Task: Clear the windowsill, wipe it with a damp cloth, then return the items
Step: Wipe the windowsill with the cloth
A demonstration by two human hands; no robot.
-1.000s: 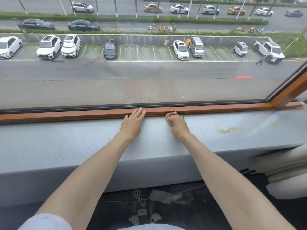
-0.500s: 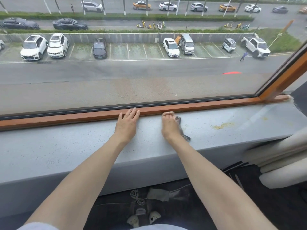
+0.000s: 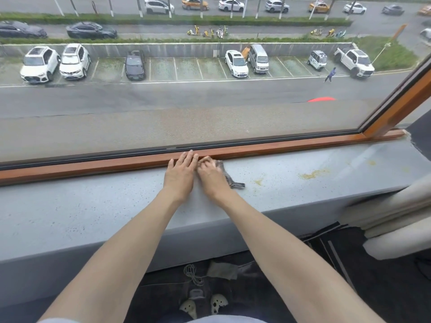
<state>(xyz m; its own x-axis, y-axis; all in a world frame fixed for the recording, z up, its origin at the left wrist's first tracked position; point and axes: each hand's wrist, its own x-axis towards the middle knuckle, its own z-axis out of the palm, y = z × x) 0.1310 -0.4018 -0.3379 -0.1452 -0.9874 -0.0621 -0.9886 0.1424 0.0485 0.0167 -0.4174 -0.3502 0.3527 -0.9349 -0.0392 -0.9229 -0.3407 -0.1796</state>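
- The cloth (image 3: pixel 233 181) lies mostly hidden under the right hand (image 3: pixel 210 177), which grips it; only a striped edge and one corner show.
- That hand's fingertips blur against the wooden window frame (image 3: pixel 93 170).
- The windowsill (image 3: pixel 93 206) runs out past the left edge; a pale curtain (image 3: pixel 396 217), itself cut off at the right, hides its front right corner.
- Pale things (image 3: pixel 218 303) on the dark floor (image 3: pixel 163 292) are too small to name.

Quantities on hand: one left hand (image 3: pixel 180 174), one right hand (image 3: pixel 211 177), one cloth (image 3: pixel 229 179), one sill (image 3: pixel 93 210). Floor: two shoes (image 3: pixel 188 307), one cable (image 3: pixel 193 273). Outside, nearest row: seven parked vehicles (image 3: pixel 236 63), one pedestrian (image 3: pixel 330 74).
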